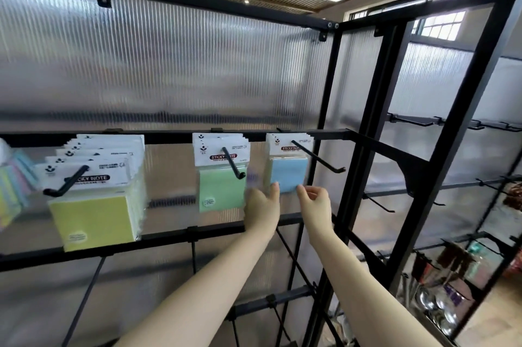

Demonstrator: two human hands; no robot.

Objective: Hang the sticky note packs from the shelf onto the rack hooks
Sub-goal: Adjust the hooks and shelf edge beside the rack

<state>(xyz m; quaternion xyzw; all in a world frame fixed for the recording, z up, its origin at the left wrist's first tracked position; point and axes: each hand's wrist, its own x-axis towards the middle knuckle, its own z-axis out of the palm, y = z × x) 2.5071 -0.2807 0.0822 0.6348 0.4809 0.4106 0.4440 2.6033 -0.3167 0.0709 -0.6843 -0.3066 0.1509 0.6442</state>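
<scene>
Several blue sticky note packs [288, 170] hang at the back of a long black hook [319, 157] on the rack's upper bar [169, 136]. My left hand [261, 205] touches the bottom left corner of the front blue pack with its fingertips. At that pack's bottom right corner is my right hand [315, 201], fingers loosely curled; whether it pinches the pack is unclear. Green packs [221, 177] hang on the middle hook [233, 166]. A thick stack of yellow packs [93, 205] fills the left hook [66, 181].
Pastel packs [11, 185] show at the far left edge. A ribbed translucent panel backs the rack. Bare hooks [409, 120] stick out of the black frame on the right. Packaged goods [449, 276] hang low at the right. Lower bars [197, 232] cross beneath my arms.
</scene>
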